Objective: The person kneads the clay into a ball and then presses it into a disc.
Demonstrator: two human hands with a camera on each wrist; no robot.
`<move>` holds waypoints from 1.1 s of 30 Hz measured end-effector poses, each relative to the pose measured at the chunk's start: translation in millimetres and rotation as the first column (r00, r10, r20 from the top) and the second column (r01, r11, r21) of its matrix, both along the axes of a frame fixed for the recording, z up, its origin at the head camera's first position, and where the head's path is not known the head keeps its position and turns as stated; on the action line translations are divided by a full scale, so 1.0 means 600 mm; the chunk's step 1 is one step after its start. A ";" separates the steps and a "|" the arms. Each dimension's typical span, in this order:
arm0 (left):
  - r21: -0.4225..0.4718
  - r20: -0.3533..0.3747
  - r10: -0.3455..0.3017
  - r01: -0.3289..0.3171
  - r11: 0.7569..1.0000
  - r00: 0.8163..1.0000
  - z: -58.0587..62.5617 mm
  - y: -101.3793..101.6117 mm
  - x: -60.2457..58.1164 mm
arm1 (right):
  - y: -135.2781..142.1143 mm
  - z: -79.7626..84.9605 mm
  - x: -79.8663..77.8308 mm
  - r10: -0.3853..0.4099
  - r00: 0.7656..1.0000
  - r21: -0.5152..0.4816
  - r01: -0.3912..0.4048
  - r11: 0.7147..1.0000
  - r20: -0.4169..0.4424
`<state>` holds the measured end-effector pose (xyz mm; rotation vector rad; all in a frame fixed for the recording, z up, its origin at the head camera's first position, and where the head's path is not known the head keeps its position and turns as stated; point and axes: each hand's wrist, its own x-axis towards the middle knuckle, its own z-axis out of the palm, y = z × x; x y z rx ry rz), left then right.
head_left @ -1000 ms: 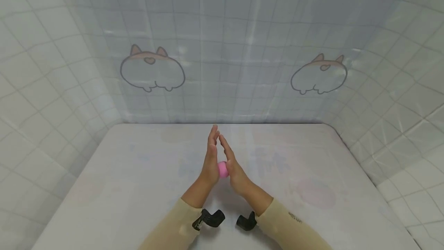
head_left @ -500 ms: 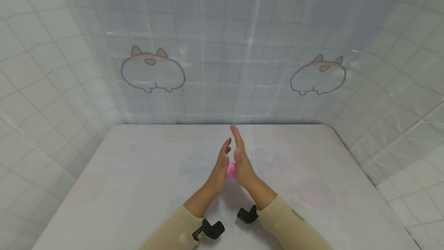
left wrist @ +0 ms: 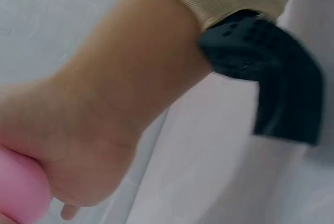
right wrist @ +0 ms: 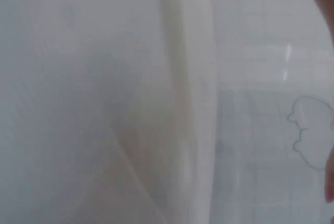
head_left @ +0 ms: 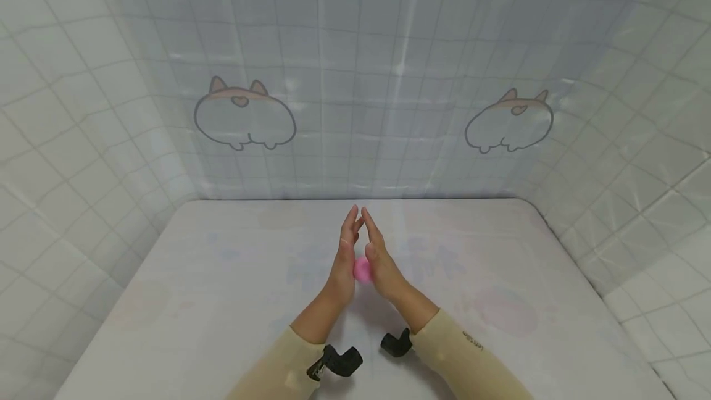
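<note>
A smooth pink ball [head_left: 363,269] sits between the two palms, a little above the table; its material is hard to tell. My left hand [head_left: 344,270] presses it from the left, fingers straight and pointing away. From the other side, my right hand [head_left: 384,271] presses flat against it, with its fingers leaning toward the left fingertips. In the left wrist view, the pink ball [left wrist: 21,187] rests against the heel of a palm above a sleeved wrist. Only slivers of a hand show at the right edge of the right wrist view, without the ball.
A white table [head_left: 222,301] with faint pastel prints lies under the hands. Pale grid-patterned sheeting [head_left: 378,110] with cartoon animal drawings stands behind it and at both sides. Black angled mounts [head_left: 344,362] stick out from both cuffs.
The palms have slid to and fro against each other: first the left hand was farther forward, then the right, now both about level. The pink ball shifted right, then back left between them.
</note>
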<state>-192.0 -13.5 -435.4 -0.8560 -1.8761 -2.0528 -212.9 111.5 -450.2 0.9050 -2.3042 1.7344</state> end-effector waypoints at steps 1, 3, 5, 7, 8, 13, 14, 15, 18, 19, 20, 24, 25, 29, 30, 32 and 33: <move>-0.001 -0.006 0.016 -0.016 1.000 1.000 0.002 -0.001 -0.001 | -0.001 -0.002 0.002 0.015 1.000 -0.004 -0.015 1.000 -0.004; -0.012 -0.011 0.046 -0.046 0.999 0.999 0.005 -0.003 -0.005 | -0.003 -0.005 0.004 0.050 0.998 -0.016 -0.051 0.999 -0.026; -0.020 -0.003 0.066 -0.066 0.998 0.998 0.006 -0.005 -0.008 | -0.006 -0.009 0.008 0.083 0.995 -0.025 -0.084 0.996 -0.055; -0.024 0.000 0.079 -0.079 0.997 0.997 0.004 -0.007 -0.012 | -0.008 -0.011 0.013 0.107 0.990 -0.024 -0.110 0.994 -0.096; -0.029 0.000 0.085 -0.085 0.996 0.996 0.003 -0.008 -0.014 | -0.009 -0.012 0.015 0.116 0.987 -0.021 -0.119 0.993 -0.115; -0.053 0.019 0.098 -0.097 0.994 0.995 -0.007 -0.012 -0.023 | -0.012 -0.005 0.029 0.151 0.972 -0.030 -0.159 0.987 -0.179; -0.058 0.026 0.092 -0.091 0.994 0.995 -0.009 -0.012 -0.024 | -0.012 -0.002 0.032 0.154 0.970 -0.036 -0.163 0.986 -0.186; -0.067 0.031 0.088 -0.086 0.994 0.996 -0.011 -0.012 -0.024 | -0.012 0.001 0.033 0.154 0.969 -0.042 -0.165 0.985 -0.196; -0.121 0.059 0.075 -0.067 0.990 0.995 -0.020 -0.011 -0.023 | -0.011 0.013 0.036 0.131 0.966 -0.061 -0.148 0.987 -0.222; -0.137 0.076 0.070 -0.059 0.989 0.995 -0.023 -0.009 -0.022 | -0.011 0.015 0.036 0.114 0.968 -0.064 -0.131 0.989 -0.223; -0.152 0.092 0.066 -0.051 0.987 0.994 -0.026 -0.007 -0.021 | -0.010 0.018 0.036 0.100 0.969 -0.068 -0.118 0.991 -0.226; -0.175 0.159 0.038 -0.010 0.985 0.987 -0.033 0.001 -0.013 | -0.007 0.025 0.032 0.023 0.977 -0.070 -0.039 0.997 -0.214; -0.167 0.167 0.027 0.001 0.986 0.986 -0.034 0.003 -0.011 | -0.006 0.026 0.030 0.007 0.978 -0.065 -0.021 0.998 -0.209; -0.115 0.179 -0.029 0.051 0.992 0.983 -0.034 0.007 -0.006 | -0.003 0.028 0.020 -0.038 0.982 -0.055 0.028 0.998 -0.185; -0.099 0.178 -0.043 0.062 0.993 0.983 -0.034 0.008 -0.004 | -0.003 0.028 0.017 -0.044 0.984 -0.054 0.035 0.998 -0.173; -0.076 0.178 -0.062 0.076 0.994 0.982 -0.033 0.009 -0.001 | -0.001 0.027 0.013 -0.049 0.987 -0.060 0.041 0.997 -0.152; -0.068 0.177 -0.065 0.078 0.995 0.982 -0.033 0.010 0.001 | -0.001 0.026 0.011 -0.051 0.989 -0.063 0.042 0.997 -0.139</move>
